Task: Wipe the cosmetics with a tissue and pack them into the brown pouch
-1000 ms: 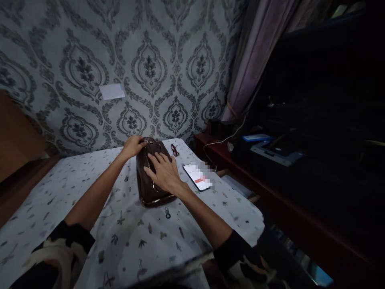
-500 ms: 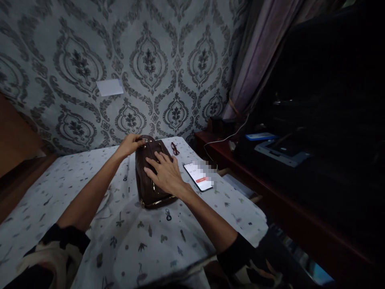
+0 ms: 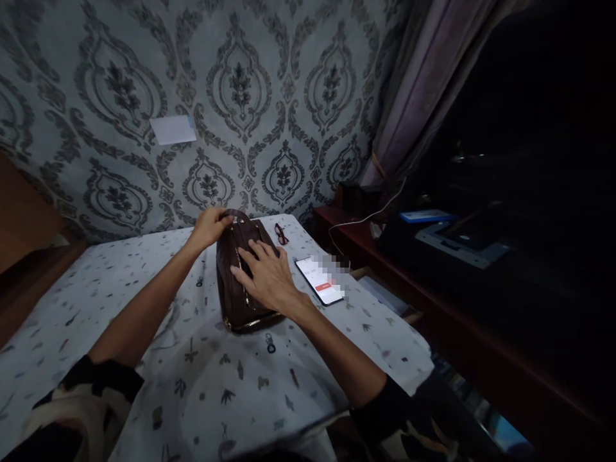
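A dark brown handbag (image 3: pixel 230 276) with gold zippers lies on the patterned white cloth before me. My left hand (image 3: pixel 210 226) is closed at the bag's far left corner, near the handle, its fingertips partly hidden. What exact part they pinch I cannot make out. Spread across the bag's front is my right hand (image 3: pixel 268 273), its palm down and fingers apart over a vertical zipper. Along the bag's near edge runs another gold zipper (image 3: pixel 255 323).
Right of the bag lie a lit phone (image 3: pixel 320 282) and, farther back, red-framed glasses (image 3: pixel 281 234). A dark red wooden ledge (image 3: pixel 346 224) with a white cable (image 3: pixel 356 222) borders the right side. Patterned wallpaper (image 3: pixel 283 96) rises behind.
The left hand's fingers have shifted slightly at the bag's far corner. The right hand stays nearly in place, and the view has turned a little.
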Available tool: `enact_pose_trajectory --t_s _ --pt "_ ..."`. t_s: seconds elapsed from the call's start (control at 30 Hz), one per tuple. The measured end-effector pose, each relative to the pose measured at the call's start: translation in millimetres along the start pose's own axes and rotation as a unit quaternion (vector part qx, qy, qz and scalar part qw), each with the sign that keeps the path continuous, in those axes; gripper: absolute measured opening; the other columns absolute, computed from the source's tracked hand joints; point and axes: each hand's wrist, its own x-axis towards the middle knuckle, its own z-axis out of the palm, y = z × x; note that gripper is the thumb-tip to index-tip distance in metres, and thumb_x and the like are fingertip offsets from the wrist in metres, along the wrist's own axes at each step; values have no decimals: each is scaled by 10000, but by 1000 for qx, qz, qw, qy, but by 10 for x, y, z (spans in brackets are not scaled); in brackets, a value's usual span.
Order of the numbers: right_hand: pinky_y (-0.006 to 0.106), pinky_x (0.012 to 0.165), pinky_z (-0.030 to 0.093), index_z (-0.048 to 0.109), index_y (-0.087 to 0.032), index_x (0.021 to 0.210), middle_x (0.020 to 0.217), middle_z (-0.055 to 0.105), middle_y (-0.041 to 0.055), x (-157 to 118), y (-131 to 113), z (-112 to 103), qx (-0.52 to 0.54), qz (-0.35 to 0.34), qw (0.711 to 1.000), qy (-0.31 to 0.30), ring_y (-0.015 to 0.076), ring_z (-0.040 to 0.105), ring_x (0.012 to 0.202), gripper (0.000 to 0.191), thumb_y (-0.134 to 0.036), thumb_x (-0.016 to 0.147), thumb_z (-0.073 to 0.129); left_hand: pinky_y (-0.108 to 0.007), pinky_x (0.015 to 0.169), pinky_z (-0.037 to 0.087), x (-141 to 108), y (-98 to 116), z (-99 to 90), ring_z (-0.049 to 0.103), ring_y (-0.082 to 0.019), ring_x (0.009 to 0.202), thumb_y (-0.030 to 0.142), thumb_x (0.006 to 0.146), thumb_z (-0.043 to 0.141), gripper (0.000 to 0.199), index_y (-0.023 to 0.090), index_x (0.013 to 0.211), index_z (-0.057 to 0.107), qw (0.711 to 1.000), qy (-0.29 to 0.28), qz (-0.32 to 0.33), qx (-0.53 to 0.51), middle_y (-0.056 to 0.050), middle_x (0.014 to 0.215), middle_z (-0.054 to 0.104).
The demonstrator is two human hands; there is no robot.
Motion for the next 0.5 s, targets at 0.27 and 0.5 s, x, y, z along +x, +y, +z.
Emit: enact_pose_trajectory --t_s 0.27,0.5 --pt "555 1139 231 484 -196 1444 1548 422 140 -4 4 15 0 -3 1000 11 307 345 1430 552 -515 1009 370 -263 567 289 -194 146 -29 414 -136 591 368 795 535 243 175 651 565 999 -34 12 2 29 564 473" --pt "515 1151 245 490 -161 1438 1585 339 180 -36 27 28 0 7 999 47 318 276 1470 598 -532 970 455 -274 570 289 -147 308 -94 441 -145 606 384 788 570 223 171 736 605 990 -95 46 91 23 622 517"
